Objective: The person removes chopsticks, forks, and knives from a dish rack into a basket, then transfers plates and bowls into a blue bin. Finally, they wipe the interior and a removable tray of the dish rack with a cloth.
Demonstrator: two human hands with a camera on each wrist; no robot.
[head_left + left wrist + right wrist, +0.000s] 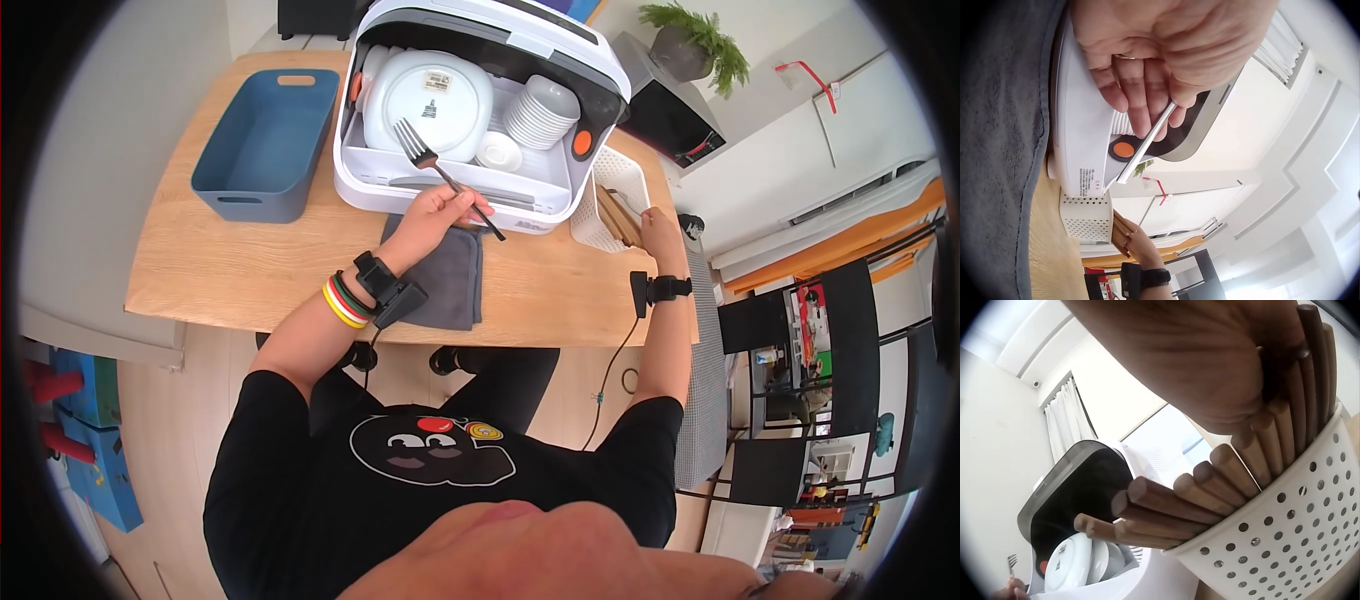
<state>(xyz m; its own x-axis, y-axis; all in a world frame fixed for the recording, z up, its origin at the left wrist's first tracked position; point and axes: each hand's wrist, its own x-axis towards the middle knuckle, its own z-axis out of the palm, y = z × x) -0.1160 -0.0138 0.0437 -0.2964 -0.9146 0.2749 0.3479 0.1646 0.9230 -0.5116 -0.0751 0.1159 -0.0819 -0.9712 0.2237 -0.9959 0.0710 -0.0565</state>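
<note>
My left hand (430, 225) pinches a metal fork (420, 158) by its dark handle, tines up, in front of a white dish cabinet (350, 190) with a raised dark lid. In the left wrist view the fork's handle (1147, 145) slants down from the fingers. At the right, my right hand (662, 238) is at a white perforated basket (593, 236) packed with wooden sticks (618, 215). The right wrist view shows many stick ends (1210, 481) leaning over the rim; the hand (1210, 369) covers the far ones and its fingertips are hidden, so I cannot tell whether it grips any.
Inside the cabinet stand white plates (425, 105), a stack of bowls (540, 115) and a small dish (498, 152). A blue bin (265, 150) is at the left. A folded grey cloth (440, 285) lies at the front of the wooden table (220, 270).
</note>
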